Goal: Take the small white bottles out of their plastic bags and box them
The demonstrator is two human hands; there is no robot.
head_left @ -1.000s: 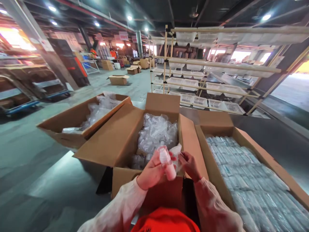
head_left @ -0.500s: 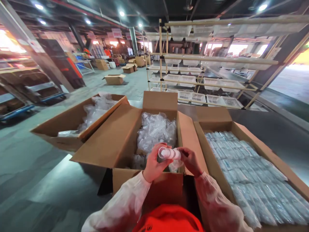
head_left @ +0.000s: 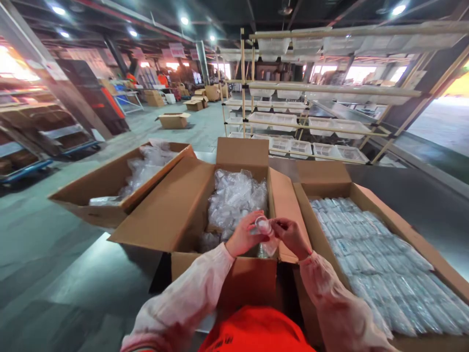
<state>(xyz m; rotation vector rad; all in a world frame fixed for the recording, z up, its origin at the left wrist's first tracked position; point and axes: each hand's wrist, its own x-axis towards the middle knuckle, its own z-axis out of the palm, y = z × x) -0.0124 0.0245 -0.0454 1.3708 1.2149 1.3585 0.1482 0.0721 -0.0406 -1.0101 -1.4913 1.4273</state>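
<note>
My left hand (head_left: 245, 237) is closed round a small clear plastic bottle (head_left: 263, 225) with a whitish part inside its round end. From the other side, the fingers of my right hand (head_left: 292, 236) pinch at the same bottle. A piece of clear plastic film (head_left: 270, 246) hangs beneath it; whether it is attached cannot be made out. Both hands are above the near part of the middle carton (head_left: 190, 230), which holds a loose heap of clear plastic pieces (head_left: 236, 193).
On the right, an open carton (head_left: 331, 254) holds rows of clear wrapped packs (head_left: 377, 254). To the left stands another carton (head_left: 106, 215) with loose plastic bags (head_left: 146, 166). A rack (head_left: 252, 84) of white baskets rises behind. Cardboard flaps stick out between the cartons.
Both hands have shifted slightly right, and the bottle has turned so that its round end faces me more. Clear film now shows below it.
</note>
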